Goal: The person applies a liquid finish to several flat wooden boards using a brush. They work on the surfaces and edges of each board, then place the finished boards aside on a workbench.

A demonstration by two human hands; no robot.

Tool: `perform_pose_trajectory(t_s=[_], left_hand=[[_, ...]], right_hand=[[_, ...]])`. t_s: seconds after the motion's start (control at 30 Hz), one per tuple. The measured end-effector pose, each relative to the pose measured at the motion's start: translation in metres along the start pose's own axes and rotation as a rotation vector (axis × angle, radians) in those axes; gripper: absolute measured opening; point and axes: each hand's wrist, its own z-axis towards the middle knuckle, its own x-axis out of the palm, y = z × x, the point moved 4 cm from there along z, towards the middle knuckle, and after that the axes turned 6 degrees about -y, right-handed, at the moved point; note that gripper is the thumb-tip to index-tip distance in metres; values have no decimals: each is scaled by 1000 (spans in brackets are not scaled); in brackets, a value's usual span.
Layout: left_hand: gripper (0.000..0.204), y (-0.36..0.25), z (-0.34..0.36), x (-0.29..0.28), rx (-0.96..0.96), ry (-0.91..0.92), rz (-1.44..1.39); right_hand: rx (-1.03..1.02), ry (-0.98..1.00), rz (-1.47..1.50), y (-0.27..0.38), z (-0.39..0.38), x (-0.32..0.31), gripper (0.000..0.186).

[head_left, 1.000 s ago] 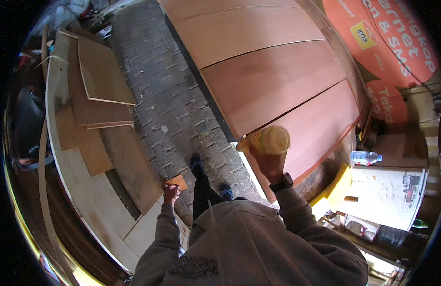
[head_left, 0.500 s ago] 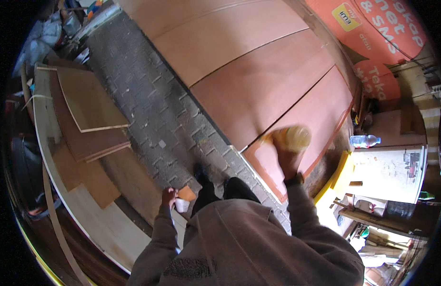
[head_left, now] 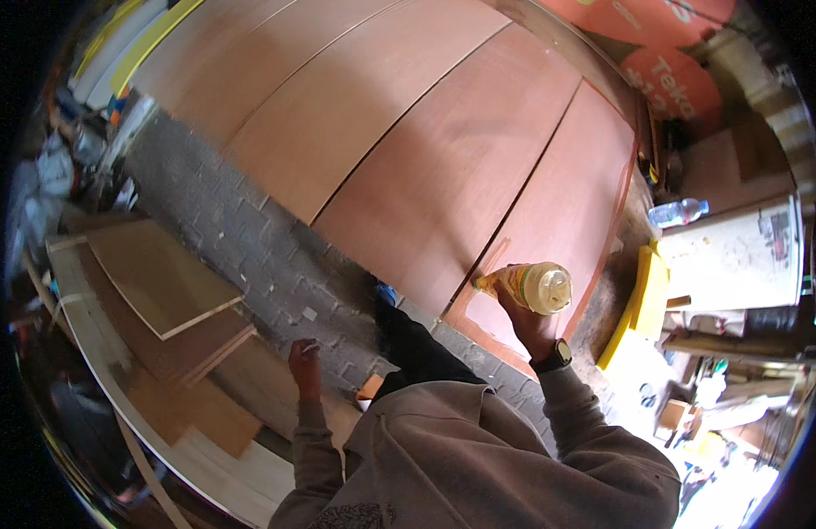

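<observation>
The reddish panel [head_left: 562,207] bears more brown strip [head_left: 460,315] than a second ago along its seam edge; application seems to be advancing. Over it tilts the bottle [head_left: 533,286], clasped by the right hand [head_left: 531,330]; the left hand [head_left: 304,363] has a grip I cannot tell.

brown long-sleeved top [head_left: 487,450] | blackish patch [head_left: 351,516] | dark-strapped wristwatch [head_left: 562,351] | black trousers [head_left: 426,346] | blue shoe [head_left: 386,293]

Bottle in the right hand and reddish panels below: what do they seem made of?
Bottle: probably plastic, smooth and translucent; light glints on its pale rounded base.
Reddish panels: likely plywood or veneered board, smooth with low sheen; the straight-edged sheets look woody, though laminate is possible.
</observation>
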Motion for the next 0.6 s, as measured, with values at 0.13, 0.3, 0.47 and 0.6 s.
perform_pose_trajectory(t_s=[0.13, 0.3, 0.47, 0.6], left_hand=[[17, -159, 57, 66, 239, 87, 145], [21, -255, 90, 141, 533, 274, 80], [25, -296, 107, 226, 762, 418, 143], [24, -336, 100, 298, 987, 555, 125]], right_hand=[[-94, -327, 163, -77, 76, -15, 29], [30, -295, 243, -43, 73, -8, 33], [117, -237, 2, -25, 37, 2, 38], [216, -360, -23, -33, 108, -14, 30]])
